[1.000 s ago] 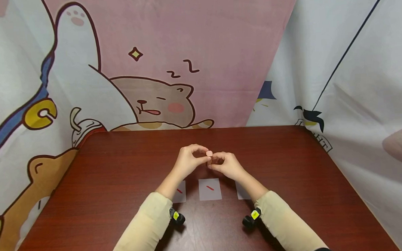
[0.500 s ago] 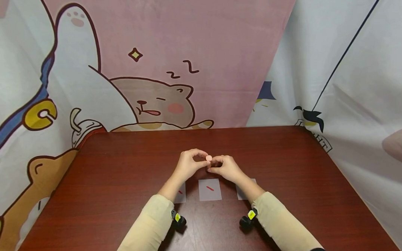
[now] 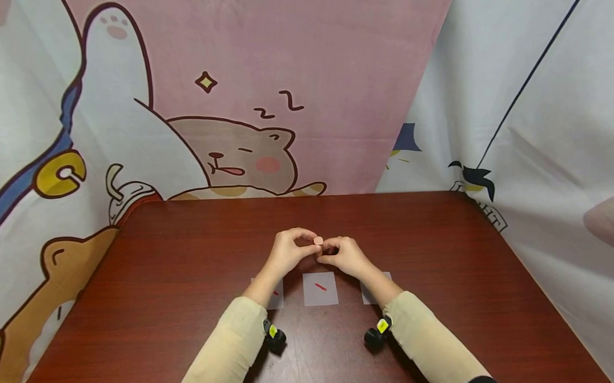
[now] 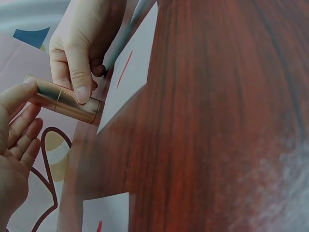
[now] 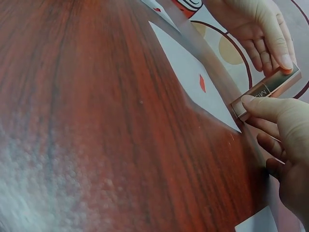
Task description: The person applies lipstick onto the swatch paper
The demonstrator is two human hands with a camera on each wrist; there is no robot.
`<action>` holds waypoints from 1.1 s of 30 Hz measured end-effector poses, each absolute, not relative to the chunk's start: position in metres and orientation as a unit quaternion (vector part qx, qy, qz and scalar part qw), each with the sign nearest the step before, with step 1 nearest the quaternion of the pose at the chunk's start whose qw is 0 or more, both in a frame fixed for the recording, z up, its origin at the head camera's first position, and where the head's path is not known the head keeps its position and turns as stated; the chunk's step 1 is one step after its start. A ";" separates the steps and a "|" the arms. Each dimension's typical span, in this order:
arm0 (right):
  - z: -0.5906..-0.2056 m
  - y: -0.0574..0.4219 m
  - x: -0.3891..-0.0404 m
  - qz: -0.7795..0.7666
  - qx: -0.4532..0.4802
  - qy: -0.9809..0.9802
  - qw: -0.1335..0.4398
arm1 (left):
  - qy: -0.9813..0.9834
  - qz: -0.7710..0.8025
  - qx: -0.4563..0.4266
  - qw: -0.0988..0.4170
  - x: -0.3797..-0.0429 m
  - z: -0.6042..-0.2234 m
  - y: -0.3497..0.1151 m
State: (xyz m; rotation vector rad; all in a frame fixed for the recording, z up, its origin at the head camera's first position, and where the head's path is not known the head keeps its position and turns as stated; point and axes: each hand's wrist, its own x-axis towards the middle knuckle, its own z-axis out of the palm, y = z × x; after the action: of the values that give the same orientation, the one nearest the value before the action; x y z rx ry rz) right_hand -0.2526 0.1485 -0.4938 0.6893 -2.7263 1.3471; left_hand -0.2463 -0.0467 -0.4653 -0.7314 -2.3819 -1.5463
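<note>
A shiny gold lipstick tube (image 4: 50,96) with lettering on its side is held between both hands. It stands upright over the table, its pale top end (image 3: 318,240) showing in the head view. My left hand (image 3: 285,254) pinches the upper part between thumb and fingertips. Lower down, my right hand (image 3: 350,257) grips the tube, its thumb lying along the lettering in the right wrist view. A seam crosses the tube between the two hands, and the two parts are together. No lipstick bullet shows.
Nearer to me, three white paper squares lie in a row on the dark red wooden table (image 3: 443,254). The middle square (image 3: 311,297) bears a red stroke, and so does the left square (image 3: 278,301). My right forearm partly covers the right square (image 3: 369,297).
Both hands and the lipstick came down slightly and a little toward me in the first half second. Since then they have hardly moved, and both grips stay the same.
</note>
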 end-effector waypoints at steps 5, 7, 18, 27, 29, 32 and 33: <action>-0.494 0.149 -0.254 0.424 0.221 -0.878 0.009 | -0.811 -0.529 -0.235 0.085 -0.247 -0.464 -0.047; -0.494 0.149 -0.254 0.423 0.220 -0.879 0.009 | -0.814 -0.526 -0.232 0.082 -0.247 -0.463 -0.047; -0.493 0.150 -0.252 0.416 0.210 -0.885 0.005 | -0.815 -0.529 -0.224 0.073 -0.247 -0.464 -0.045; -0.486 0.159 -0.252 0.398 0.224 -0.890 0.015 | -0.818 -0.524 -0.228 0.072 -0.244 -0.457 -0.053; -0.481 0.163 -0.250 0.400 0.219 -0.890 0.016 | -0.820 -0.521 -0.227 0.071 -0.243 -0.454 -0.056; -0.472 0.173 -0.246 0.401 0.210 -0.892 0.017 | -0.824 -0.515 -0.228 0.067 -0.239 -0.449 -0.062; -0.468 0.177 -0.245 0.402 0.209 -0.891 0.019 | -0.825 -0.513 -0.229 0.065 -0.237 -0.446 -0.065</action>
State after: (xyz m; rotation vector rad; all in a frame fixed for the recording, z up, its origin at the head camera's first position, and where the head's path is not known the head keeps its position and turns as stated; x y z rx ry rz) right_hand -0.2447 0.1769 -0.4678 0.6503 -2.7669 1.2468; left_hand -0.2374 -0.0650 -0.4463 -0.6911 -2.4889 -1.5463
